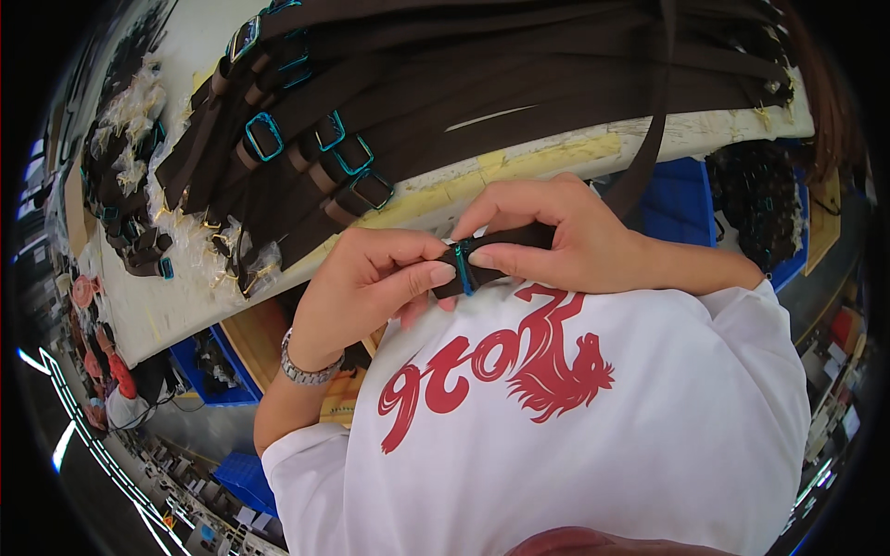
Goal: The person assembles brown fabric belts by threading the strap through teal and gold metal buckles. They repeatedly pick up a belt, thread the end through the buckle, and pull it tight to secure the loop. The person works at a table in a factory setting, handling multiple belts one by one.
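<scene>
Close in front of my chest, a dark brown belt [642, 176] is held at its buckle end by both hands. Its buckle [463, 269] is a rectangular frame with shiny blue-green film on it. My left hand [375, 283], with a metal watch on the wrist, pinches the short end left of the buckle between thumb and fingers. On the other side, my right hand [561, 236] is closed on the strap, its thumb pressed beside the buckle. From behind the right hand the strap runs up across the table edge. My fingers hide part of the buckle end.
Many similar brown belts [556, 56] lie across the pale worktable [153, 320], their blue-filmed buckles [264, 136] toward the left. Crumpled clear plastic bags [199, 255] sit at the left. Blue crates [681, 199] stand below the table edge, one holding more dark belts.
</scene>
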`<state>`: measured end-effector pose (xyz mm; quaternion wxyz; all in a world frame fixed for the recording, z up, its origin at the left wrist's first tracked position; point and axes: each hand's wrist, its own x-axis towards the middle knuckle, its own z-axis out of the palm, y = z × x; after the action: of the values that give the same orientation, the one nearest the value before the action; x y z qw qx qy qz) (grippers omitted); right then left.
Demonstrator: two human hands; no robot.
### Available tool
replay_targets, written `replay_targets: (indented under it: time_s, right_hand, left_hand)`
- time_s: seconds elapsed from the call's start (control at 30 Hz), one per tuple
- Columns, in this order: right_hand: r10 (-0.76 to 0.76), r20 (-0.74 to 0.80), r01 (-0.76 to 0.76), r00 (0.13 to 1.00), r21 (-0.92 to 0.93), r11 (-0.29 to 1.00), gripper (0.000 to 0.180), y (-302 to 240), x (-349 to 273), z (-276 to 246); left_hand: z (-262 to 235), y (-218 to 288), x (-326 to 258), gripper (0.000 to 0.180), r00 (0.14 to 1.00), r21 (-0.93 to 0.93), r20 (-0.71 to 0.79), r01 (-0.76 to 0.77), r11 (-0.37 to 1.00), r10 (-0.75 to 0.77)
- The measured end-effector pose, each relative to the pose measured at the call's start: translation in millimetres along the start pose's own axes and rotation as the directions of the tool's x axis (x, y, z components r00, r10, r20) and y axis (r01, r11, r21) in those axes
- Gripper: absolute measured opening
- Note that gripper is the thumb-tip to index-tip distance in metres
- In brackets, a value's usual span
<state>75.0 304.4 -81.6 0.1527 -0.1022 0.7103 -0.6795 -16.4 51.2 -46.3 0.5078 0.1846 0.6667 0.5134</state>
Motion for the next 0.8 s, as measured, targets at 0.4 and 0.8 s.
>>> replay_targets:
  time_s: [0.4, 0.8]
  right_hand:
    - [-0.437, 0.017, 0.417, 0.899, -0.335, 0.845, 0.056, 10, 7, -4]
    - [-0.482, 0.129, 0.495, 0.867, -0.348, 0.796, 0.068, -2, 6, -12]
  left_hand:
    - [20, 10, -14, 0.013, 0.979, 0.034, -0.201, 0.043, 0.999, -0.036]
    - [29, 3, -24, 0.012, 0.974, -0.129, -0.131, -0.204, 0.970, 0.187]
